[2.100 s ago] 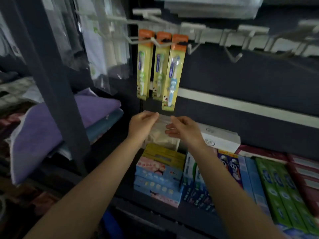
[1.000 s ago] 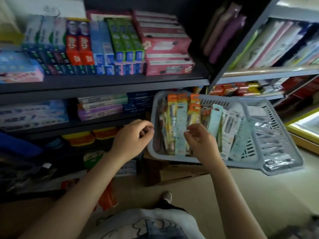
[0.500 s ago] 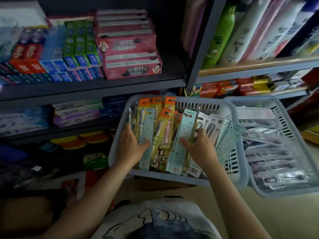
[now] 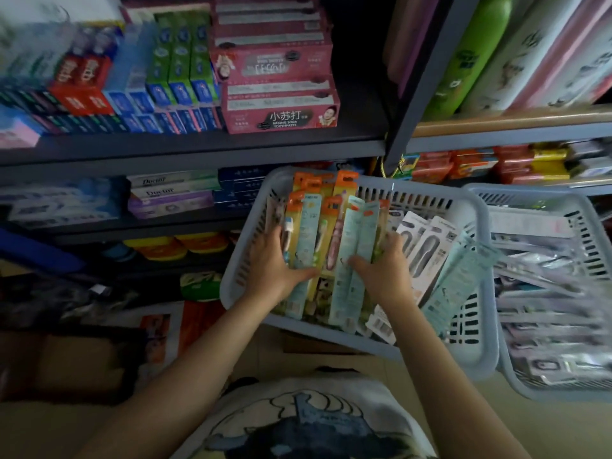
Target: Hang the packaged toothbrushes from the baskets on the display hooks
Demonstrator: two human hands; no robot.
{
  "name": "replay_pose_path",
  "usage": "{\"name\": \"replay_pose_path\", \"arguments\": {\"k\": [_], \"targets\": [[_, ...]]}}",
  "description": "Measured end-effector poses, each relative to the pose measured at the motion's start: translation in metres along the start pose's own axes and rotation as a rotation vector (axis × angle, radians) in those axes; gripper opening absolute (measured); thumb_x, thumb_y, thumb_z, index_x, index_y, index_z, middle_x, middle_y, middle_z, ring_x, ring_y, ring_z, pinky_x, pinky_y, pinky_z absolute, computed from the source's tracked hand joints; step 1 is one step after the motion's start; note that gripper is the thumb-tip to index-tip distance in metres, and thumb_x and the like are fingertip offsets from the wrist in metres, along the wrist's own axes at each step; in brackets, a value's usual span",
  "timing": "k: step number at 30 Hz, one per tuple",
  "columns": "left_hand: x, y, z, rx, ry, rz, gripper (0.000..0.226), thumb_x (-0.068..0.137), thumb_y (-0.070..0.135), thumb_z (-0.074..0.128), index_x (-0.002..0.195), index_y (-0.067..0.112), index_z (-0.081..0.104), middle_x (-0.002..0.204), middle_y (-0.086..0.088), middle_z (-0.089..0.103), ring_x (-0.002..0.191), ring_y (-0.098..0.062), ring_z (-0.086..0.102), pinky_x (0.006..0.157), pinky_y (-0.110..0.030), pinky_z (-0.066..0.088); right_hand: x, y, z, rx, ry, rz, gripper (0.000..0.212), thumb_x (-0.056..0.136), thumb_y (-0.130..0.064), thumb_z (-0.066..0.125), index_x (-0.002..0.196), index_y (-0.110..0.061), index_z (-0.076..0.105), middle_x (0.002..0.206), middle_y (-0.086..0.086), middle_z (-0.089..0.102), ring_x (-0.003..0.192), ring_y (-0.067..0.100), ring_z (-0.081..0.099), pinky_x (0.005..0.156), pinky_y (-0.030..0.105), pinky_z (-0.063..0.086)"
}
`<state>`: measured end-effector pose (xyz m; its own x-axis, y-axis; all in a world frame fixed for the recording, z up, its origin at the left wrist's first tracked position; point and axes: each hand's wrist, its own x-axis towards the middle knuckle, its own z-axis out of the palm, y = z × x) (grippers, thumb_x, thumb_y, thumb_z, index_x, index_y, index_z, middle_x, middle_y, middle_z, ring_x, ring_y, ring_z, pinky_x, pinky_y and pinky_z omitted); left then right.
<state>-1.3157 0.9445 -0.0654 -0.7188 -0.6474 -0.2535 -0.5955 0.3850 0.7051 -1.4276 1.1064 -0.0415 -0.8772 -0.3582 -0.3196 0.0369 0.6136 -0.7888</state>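
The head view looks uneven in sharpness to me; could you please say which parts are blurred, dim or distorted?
Head view: sharpest at the centre, where both hands and the toothbrush packs in the near basket are readable; the toothpaste boxes at upper left and the right basket are smeared by motion; the lower left is dim; the shelf post leans from wide-angle distortion.

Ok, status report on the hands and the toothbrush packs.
Both hands, left hand and right hand, in the near basket on toothbrush packs. None lifted. Nothing blocking.
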Motion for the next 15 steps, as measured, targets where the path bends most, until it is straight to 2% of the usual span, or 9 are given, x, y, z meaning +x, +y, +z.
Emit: {"name": "replay_pose_path", "arguments": {"k": [3, 6, 9, 11, 12, 13, 14, 15], "targets": [[0.002, 0.002, -0.004, 0.046, -0.017, -0.05, 0.092, 0.074, 0.041, 0.086, 0.15, 0.019, 0.038, 0.146, -0.004, 0.044, 0.138, -0.027, 0.038, 0.108, -0.042, 0.039, 0.001, 0.006, -0.003, 0.096, 0.017, 0.009, 0.038, 0.095, -0.015, 0.067, 0.127, -0.015, 0.046, 0.095, -0.014, 0.058, 0.073, -0.002, 0.057, 0.047, 0.012, 0.043], [0.0, 0.006, -0.006, 0.079, 0.019, -0.025, 0.065, 0.083, 0.033, 0.078, 0.141, 0.017, 0.052, 0.14, -0.008, 0.048, 0.132, -0.029, 0.044, 0.106, -0.041, 0.041, 0.001, 0.006, -0.006, 0.173, 0.029, -0.021, 0.032, 0.093, -0.016, 0.067, 0.123, -0.016, 0.054, 0.103, 0.0, 0.069, 0.078, 0.007, 0.068, 0.053, 0.018, 0.05], [-0.001, 0.007, -0.003, 0.228, 0.055, 0.065, 0.049, 0.086, 0.033, 0.073, 0.131, 0.013, 0.063, 0.132, -0.009, 0.054, 0.124, -0.03, 0.049, 0.101, -0.04, 0.043, -0.003, 0.001, -0.01, 0.291, -0.015, -0.016, 0.032, 0.094, -0.016, 0.068, 0.124, -0.019, 0.057, 0.107, -0.005, 0.071, 0.09, 0.007, 0.07, 0.062, 0.019, 0.053], [0.0, 0.008, 0.001, 0.323, 0.112, 0.127, 0.036, 0.087, 0.032, 0.071, 0.116, 0.01, 0.07, 0.119, -0.011, 0.061, 0.114, -0.032, 0.055, 0.091, -0.04, 0.047, -0.006, -0.001, -0.013, 0.335, -0.05, -0.024, 0.032, 0.094, -0.016, 0.069, 0.124, -0.021, 0.057, 0.107, -0.006, 0.072, 0.092, 0.009, 0.071, 0.065, 0.021, 0.054], [0.0, 0.01, 0.001, 0.323, 0.145, 0.143, 0.025, 0.089, 0.028, 0.069, 0.103, 0.008, 0.072, 0.107, -0.012, 0.064, 0.105, -0.033, 0.059, 0.08, -0.038, 0.048, -0.008, -0.002, -0.013, 0.342, -0.061, -0.03, 0.032, 0.094, -0.016, 0.069, 0.123, -0.021, 0.057, 0.106, -0.006, 0.072, 0.092, 0.01, 0.072, 0.067, 0.024, 0.055], [0.001, 0.01, -0.001, 0.289, 0.174, 0.154, 0.017, 0.091, 0.025, 0.066, 0.087, 0.009, 0.069, 0.091, -0.009, 0.063, 0.093, -0.033, 0.061, 0.067, -0.035, 0.045, -0.01, -0.002, -0.013, 0.344, -0.075, -0.039, 0.033, 0.094, -0.016, 0.069, 0.124, -0.022, 0.057, 0.107, -0.006, 0.072, 0.093, 0.012, 0.072, 0.07, 0.027, 0.056], [0.001, 0.012, -0.003, 0.248, 0.187, 0.139, 0.021, 0.094, 0.022, 0.063, 0.075, 0.012, 0.063, 0.077, -0.004, 0.057, 0.081, -0.031, 0.062, 0.056, -0.031, 0.036, -0.011, -0.002, -0.013, 0.345, -0.088, -0.047, 0.033, 0.094, -0.017, 0.069, 0.124, -0.024, 0.057, 0.108, -0.005, 0.072, 0.095, 0.013, 0.071, 0.073, 0.032, 0.058], [0.003, 0.012, -0.006, 0.2, 0.178, 0.118, 0.026, 0.096, 0.022, 0.06, 0.072, 0.014, 0.059, 0.071, 0.0, 0.051, 0.072, -0.029, 0.061, 0.051, -0.029, 0.029, -0.013, -0.002, -0.013, 0.344, -0.103, -0.05, 0.034, 0.094, -0.019, 0.069, 0.125, -0.024, 0.057, 0.109, -0.004, 0.071, 0.097, 0.014, 0.071, 0.076, 0.035, 0.058]]}}
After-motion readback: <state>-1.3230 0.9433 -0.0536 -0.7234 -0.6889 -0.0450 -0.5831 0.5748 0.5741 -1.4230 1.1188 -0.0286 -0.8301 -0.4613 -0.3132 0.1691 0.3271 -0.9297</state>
